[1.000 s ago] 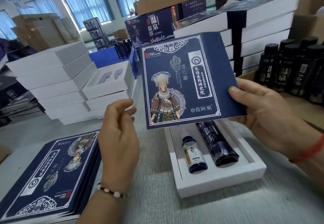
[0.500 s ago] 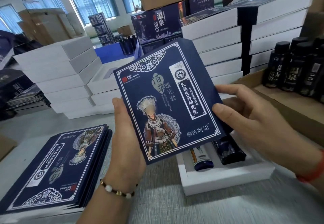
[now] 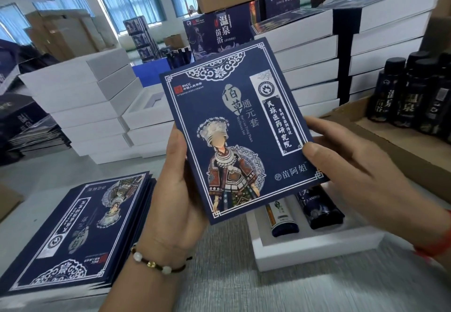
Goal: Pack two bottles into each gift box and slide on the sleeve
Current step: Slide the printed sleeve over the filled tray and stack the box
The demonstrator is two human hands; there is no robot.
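Head view. Holding a dark blue printed sleeve (image 3: 240, 131) up in mid-air with both hands, front face toward the camera, tilted slightly to the left. Gripping its left edge with the left hand (image 3: 179, 189): thumb lying along the front border, fingers hidden behind the card, so that grip is pinching the sleeve. Pinching the lower right edge with the right hand (image 3: 361, 177): thumb pressing on the front near the corner, index finger lying along the right edge higher up. Wearing a beaded bracelet (image 3: 156, 263) on the left wrist and a red cord (image 3: 436, 245) on the right.

Lying on the grey counter (image 3: 244, 282) below and partly behind the sleeve: an open white gift box (image 3: 310, 248), holding two bottles side by side, a smaller blue bottle (image 3: 283, 219) on the left and a dark bottle (image 3: 319, 210) just beside it on the right; upper parts of both hidden by the sleeve.

Resting to the left on the counter: a stack of flat sleeves (image 3: 80, 233). Standing behind it: piles of white boxes (image 3: 87, 106). Rising behind the sleeve: taller stacks of sleeved boxes (image 3: 380, 50). Sitting at far right in a cardboard tray (image 3: 390, 140): dark bottles (image 3: 412, 96) upright.
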